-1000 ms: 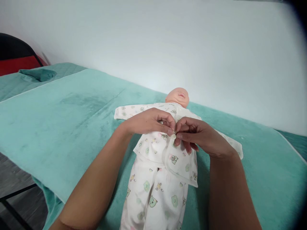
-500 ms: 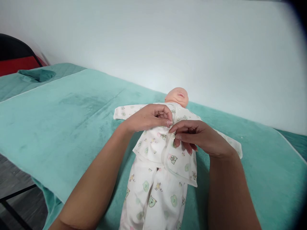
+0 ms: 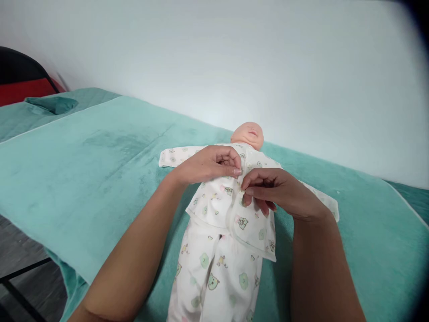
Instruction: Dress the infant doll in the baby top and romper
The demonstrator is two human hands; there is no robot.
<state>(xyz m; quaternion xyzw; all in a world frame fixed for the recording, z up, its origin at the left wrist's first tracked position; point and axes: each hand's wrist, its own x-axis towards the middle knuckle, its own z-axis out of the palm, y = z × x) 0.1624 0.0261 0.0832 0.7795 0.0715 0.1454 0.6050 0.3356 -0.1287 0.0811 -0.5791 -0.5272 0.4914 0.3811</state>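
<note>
A baby doll lies on its back, its arms out to the sides. It wears a white baby shirt printed with green and yellow animals, and matching trousers. Over the chest, my left hand is closed in a pinch at the shirt's front opening. Just below and to the right, my right hand pinches the edge of the same opening between thumb and forefinger. The fingers cover part of the closure there. Lower down, the front edges overlap and the hem flares over the trousers.
A teal cloth covers the table under the doll. Behind it rises a white wall. A black and red chair stands at the far left, and a dark metal leg shows below the table edge.
My right forefinger has drawn in toward the thumb, closing on the shirt edge. My left hand and the doll stay nearly still.
</note>
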